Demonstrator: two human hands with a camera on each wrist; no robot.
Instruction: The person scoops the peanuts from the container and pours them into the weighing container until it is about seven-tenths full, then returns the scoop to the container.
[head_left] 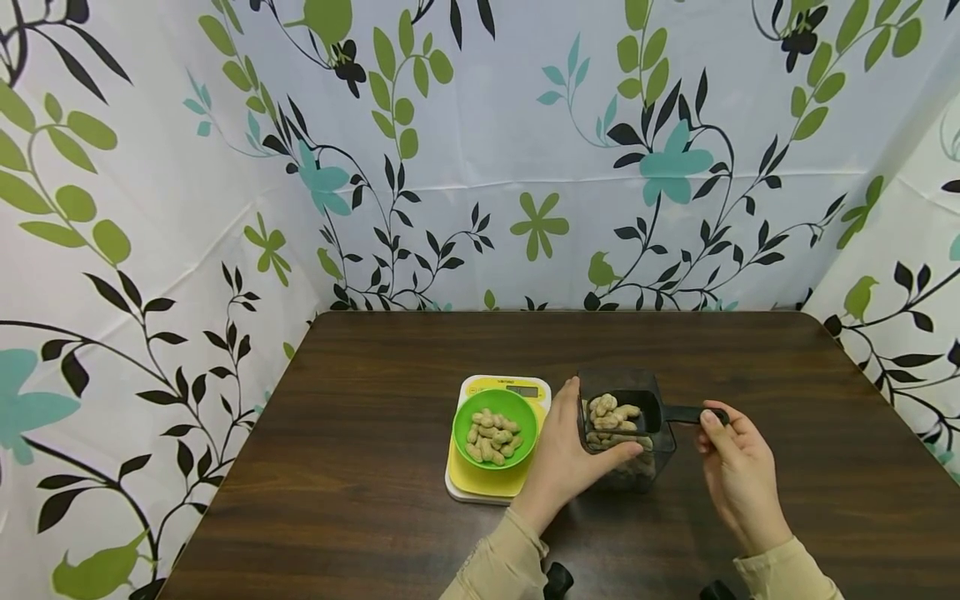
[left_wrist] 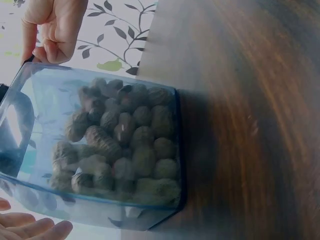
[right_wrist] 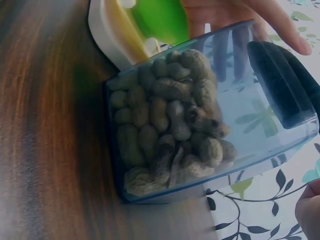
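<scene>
A clear, square-sided container (head_left: 654, 475) of unshelled peanuts (left_wrist: 125, 130) stands on the table. Inside its upper part is a black scoop (head_left: 647, 406), with several peanuts in its bowl and its handle sticking out over the right rim. My right hand (head_left: 742, 475) pinches the end of that handle between thumb and fingers. Against the container's left side rest the fairly straight fingers of my left hand (head_left: 562, 458), its thumb stretched across the near side. To the left, a green bowl (head_left: 459, 433) of peanuts sits on a yellow and white kitchen scale (head_left: 480, 482).
Dark wood-grain table (head_left: 360, 433) lies under everything, its far edge meeting a leaf-patterned curtain (head_left: 480, 167). The scale stands close beside my left hand. Its display (head_left: 522, 390) is too small to read.
</scene>
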